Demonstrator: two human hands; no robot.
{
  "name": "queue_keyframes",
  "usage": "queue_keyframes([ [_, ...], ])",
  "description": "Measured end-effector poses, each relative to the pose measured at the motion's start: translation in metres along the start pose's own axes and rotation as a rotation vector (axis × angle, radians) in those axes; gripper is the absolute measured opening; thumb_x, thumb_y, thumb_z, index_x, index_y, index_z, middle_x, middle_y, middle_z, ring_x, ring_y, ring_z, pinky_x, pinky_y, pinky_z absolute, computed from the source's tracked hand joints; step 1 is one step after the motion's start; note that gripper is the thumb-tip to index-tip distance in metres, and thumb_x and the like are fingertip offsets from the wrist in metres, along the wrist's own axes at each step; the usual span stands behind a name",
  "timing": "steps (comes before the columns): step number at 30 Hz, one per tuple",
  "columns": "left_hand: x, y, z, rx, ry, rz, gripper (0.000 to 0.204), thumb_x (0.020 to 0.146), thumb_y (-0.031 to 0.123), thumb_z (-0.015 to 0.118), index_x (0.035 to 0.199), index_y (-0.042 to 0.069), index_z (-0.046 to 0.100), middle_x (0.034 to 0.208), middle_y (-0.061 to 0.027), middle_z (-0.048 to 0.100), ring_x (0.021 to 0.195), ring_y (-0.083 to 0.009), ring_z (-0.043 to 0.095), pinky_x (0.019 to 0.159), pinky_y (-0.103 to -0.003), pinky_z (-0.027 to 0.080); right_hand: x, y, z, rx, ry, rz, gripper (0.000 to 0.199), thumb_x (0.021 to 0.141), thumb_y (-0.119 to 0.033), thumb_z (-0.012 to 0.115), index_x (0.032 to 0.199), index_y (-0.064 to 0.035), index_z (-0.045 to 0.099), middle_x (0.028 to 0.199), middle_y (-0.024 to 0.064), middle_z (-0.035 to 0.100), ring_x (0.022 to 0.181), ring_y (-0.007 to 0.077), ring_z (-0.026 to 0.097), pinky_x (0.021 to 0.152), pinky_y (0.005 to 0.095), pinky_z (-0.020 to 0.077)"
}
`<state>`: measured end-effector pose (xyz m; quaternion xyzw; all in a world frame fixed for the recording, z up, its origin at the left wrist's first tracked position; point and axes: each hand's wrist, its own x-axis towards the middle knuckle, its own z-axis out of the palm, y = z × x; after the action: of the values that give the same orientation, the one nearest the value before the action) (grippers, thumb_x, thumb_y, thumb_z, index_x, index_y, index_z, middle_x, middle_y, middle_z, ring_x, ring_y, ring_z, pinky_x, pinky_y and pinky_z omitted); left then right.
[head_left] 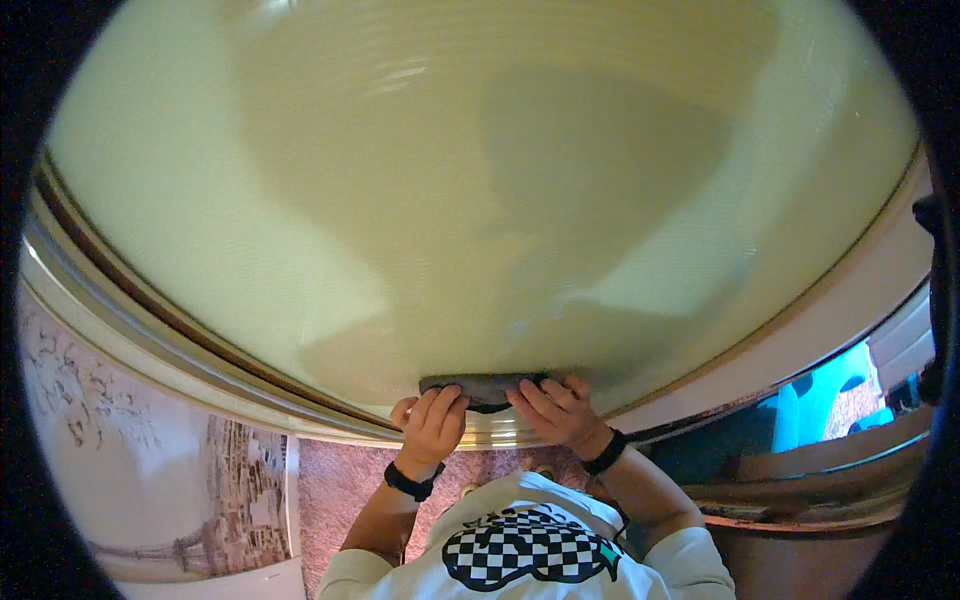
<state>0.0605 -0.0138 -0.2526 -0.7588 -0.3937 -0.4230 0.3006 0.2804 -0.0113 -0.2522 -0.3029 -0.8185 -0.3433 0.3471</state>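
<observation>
- Lying at the near edge of a large pale yellow panel (330,180), a dark grey strip (488,384) is between my two hands.
- My left hand (435,422) has its fingers bent and clamped on the left part of the strip.
- My right hand (563,410) is clamped likewise on the right part.
- Beyond the strip, the glossy panel carries wide shadows.
- Nearer to me are the pinkish carpet (340,490) and my white shirt (630,575).

Forearms (652,488) angle inward; left hand (434,424) and right hand (561,414) curl, fingers (424,408) bent.
</observation>
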Motion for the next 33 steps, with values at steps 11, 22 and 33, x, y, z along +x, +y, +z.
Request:
queue_keyframes([
  [11, 0.068, -0.044, -0.065, -0.051, 0.083, -0.270, 0.027, 0.072, 0.013, 0.067, 0.099, 0.011, 0.063, 0.106, -0.0047, 0.058, 0.095, -0.0247, 0.048, 0.078, -0.039, 0.037, 0.125, -0.009, -0.023, -0.008, 0.089, 0.069, 0.028, 0.079, -0.026, 0.060, 0.106, -0.0203, 0.065, 0.118, -0.0029, 0.055, 0.107, 0.0173, 0.043, 0.093, 0.0398, 0.0283],
  [22, 0.025, -0.058, -0.051, 0.115, 0.172, -0.266, 0.030, 0.069, 0.015, 0.070, 0.099, 0.016, 0.065, 0.102, 0.0006, 0.061, 0.093, -0.0180, 0.053, 0.079, -0.032, 0.034, 0.123, -0.032, 0.004, -0.071, 0.083, -0.047, 0.021, 0.078, -0.023, 0.064, 0.099, -0.0233, 0.067, 0.113, -0.0027, 0.057, 0.106, 0.0192, 0.044, 0.090, 0.0382, 0.0285],
  [33, 0.006, -0.093, -0.060, 0.072, 0.219, -0.302, 0.031, 0.066, 0.003, 0.066, 0.097, 0.009, 0.065, 0.105, -0.0050, 0.059, 0.095, -0.0244, 0.054, 0.074, -0.035, 0.043, 0.143, -0.062, 0.028, -0.027, -0.007, -0.153, 0.029, 0.081, -0.024, 0.057, 0.109, -0.0190, 0.064, 0.117, -0.0011, 0.057, 0.111, 0.0182, 0.044, 0.087, 0.0372, 0.0317],
])
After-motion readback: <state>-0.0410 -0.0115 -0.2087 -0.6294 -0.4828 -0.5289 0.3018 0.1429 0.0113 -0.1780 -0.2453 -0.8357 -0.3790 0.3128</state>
